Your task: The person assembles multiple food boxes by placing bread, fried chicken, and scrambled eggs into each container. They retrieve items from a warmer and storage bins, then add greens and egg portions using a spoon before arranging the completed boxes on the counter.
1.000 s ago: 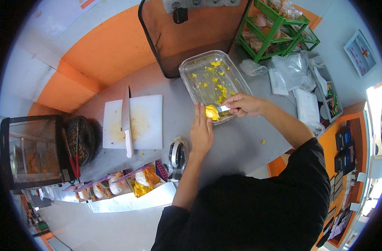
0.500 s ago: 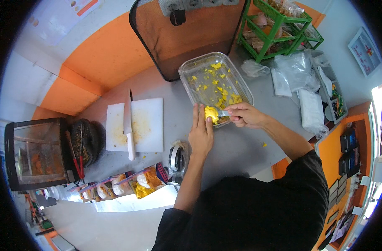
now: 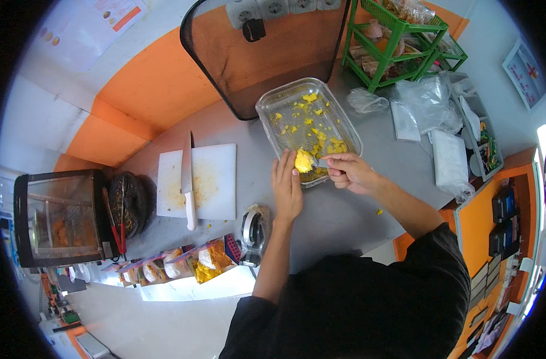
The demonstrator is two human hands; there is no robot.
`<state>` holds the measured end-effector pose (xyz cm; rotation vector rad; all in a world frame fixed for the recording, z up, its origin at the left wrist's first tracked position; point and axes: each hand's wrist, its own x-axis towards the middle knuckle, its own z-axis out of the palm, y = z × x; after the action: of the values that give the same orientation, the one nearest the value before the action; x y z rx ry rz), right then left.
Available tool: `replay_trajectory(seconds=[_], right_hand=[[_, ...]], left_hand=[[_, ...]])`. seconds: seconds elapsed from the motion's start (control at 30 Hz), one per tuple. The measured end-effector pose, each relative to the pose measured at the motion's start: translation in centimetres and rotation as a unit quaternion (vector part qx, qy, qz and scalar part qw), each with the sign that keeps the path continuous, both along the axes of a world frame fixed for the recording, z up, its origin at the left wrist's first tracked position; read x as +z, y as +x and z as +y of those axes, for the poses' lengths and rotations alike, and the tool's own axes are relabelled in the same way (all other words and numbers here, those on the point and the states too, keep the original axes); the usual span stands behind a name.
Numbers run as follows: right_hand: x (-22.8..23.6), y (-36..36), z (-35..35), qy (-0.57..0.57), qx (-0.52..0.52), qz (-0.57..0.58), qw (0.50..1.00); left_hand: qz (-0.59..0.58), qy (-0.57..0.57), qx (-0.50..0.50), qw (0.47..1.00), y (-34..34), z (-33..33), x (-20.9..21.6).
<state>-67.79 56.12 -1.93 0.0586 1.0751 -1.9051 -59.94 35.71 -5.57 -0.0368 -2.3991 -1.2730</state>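
Note:
A clear rectangular plastic tray (image 3: 269,127) holds scattered yellow crumbs, with more of them toward its near end. Over that near end is a heaped yellow lump of soft, crumbly food (image 3: 304,161) on a metal spoon. The spoon's handle (image 3: 322,163) is pinched in my right hand (image 3: 352,173), which comes in from the right. My left hand (image 3: 287,190) lies at the tray's near left corner with its fingers stretched out. Its fingertips are beside the lump and seem to touch it. The lump hides most of the spoon's bowl.
Left of the tray, a knife (image 3: 187,179) lies across a white cutting board (image 3: 219,179). Farther left are a dark stone mortar (image 3: 132,203), red-handled tongs (image 3: 122,239) and a mesh-sided case (image 3: 63,218). Behind stand a mesh cover (image 3: 261,66) and green rack (image 3: 383,57); plastic bags (image 3: 425,105) lie right.
The spoon and both hands stay nearly in place over the tray's near end. The whole view has shifted slightly; the lump looks a little more heaped up.

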Motion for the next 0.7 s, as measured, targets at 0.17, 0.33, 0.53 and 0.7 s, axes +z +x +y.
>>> replay_trajectory(seconds=[0.17,0.33,0.53,0.7], right_hand=[[-0.3,1.0,-0.3,-0.012,-0.044,0.007,0.999],[-0.1,0.7,0.6,-0.011,-0.105,0.028,0.994],[0.0,-0.8,1.4,-0.007,-0.136,0.063,0.989],[2.9,0.9,0.4,0.063,-0.170,0.126,0.975]], left_hand=[[0.009,-0.008,0.034,0.999,0.0,1.0,-0.3],[0.019,-0.033,0.046,0.998,-0.2,1.1,-0.9],[0.022,-0.034,0.063,0.997,0.7,1.1,-0.3],[0.011,-0.028,0.039,0.999,8.1,0.3,3.4]])
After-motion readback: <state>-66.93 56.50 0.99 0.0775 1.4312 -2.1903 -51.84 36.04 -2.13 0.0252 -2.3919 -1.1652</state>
